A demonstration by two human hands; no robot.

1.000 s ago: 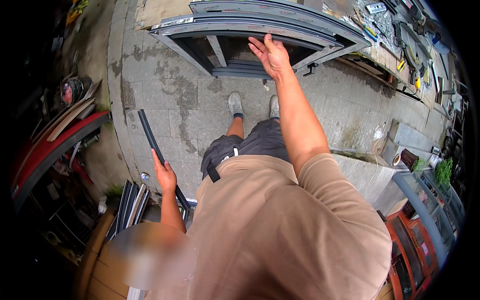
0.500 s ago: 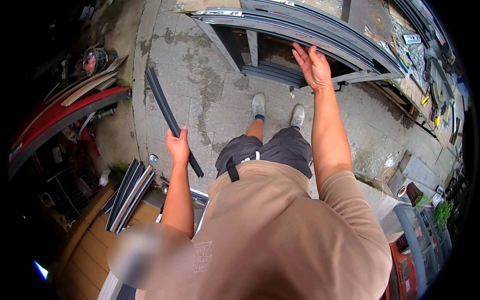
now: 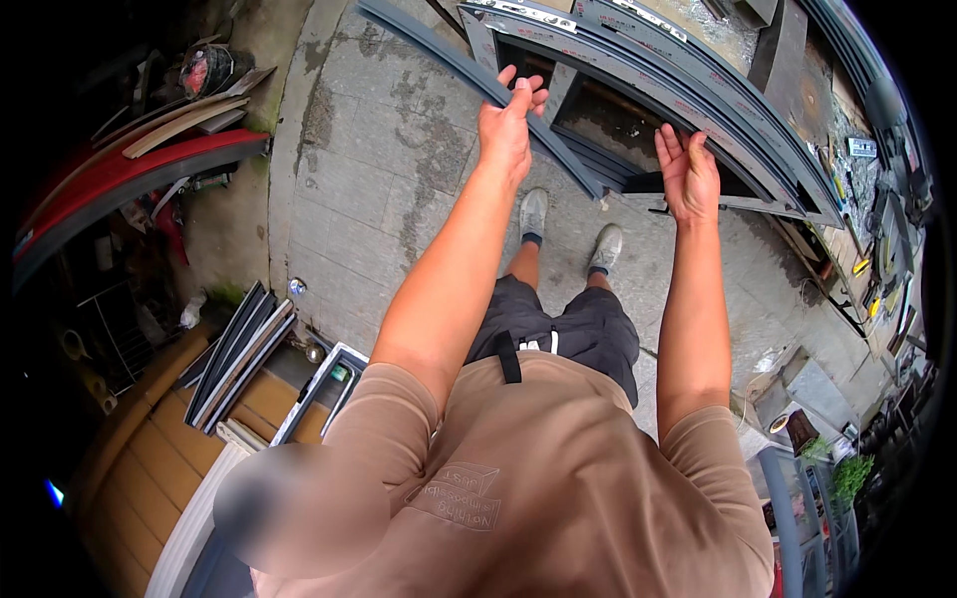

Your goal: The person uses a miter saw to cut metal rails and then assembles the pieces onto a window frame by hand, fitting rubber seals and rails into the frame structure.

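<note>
My left hand (image 3: 506, 135) grips a long dark-grey profile strip (image 3: 439, 52), thumb on the near side and the other fingers partly behind it. The strip slants from far left to near right, its near end crossing in front of a grey window or door frame (image 3: 638, 68). That frame has dark openings and a film-covered surface. Beside its near edge is my right hand (image 3: 690, 177), palm up with fingers stretched and slightly spread. Its fingertips meet the underside of the edge; whether they bear any weight, I cannot tell.
Grey paving (image 3: 369, 189) lies around my shoes (image 3: 533, 214). On the left are a red curved panel (image 3: 150, 164) with wood strips on it and a stack of profiles (image 3: 239, 359). A cluttered bench with a yellow-handled tool (image 3: 862, 266) stands at the right.
My left hand has carried the strip right and away from me, up to the frame. My right hand stays by the frame's edge, and the view has shifted a little.
</note>
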